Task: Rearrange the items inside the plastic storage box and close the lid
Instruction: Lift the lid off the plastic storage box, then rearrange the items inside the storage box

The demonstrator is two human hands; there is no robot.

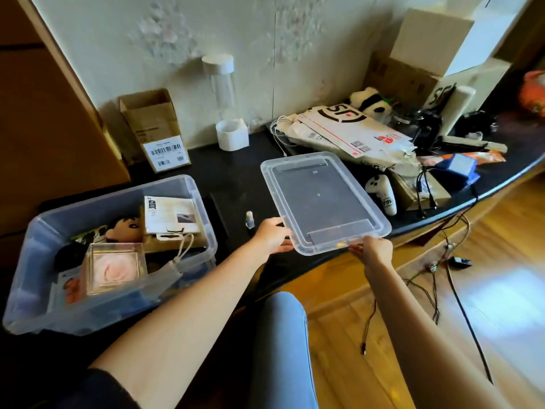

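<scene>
Both hands hold the clear lid (323,202) by its near edge: the left hand (272,236) grips the near-left corner, fingers curled under the rim, and the right hand (373,249) pinches the near-right edge. It lies flat on the black bench (233,172), well right of the open plastic storage box (188,190), presumably gripped for carrying across. A clear cube case (115,268), doll (125,228) and booklet (169,214) sit inside the box.

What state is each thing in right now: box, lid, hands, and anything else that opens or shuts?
Box: open, items inside.
Lid: off the box, held at its near edge.
Left hand: grips the lid.
Right hand: grips the lid.
Carton: flaps open.
Bottle: capped, upright.
</scene>
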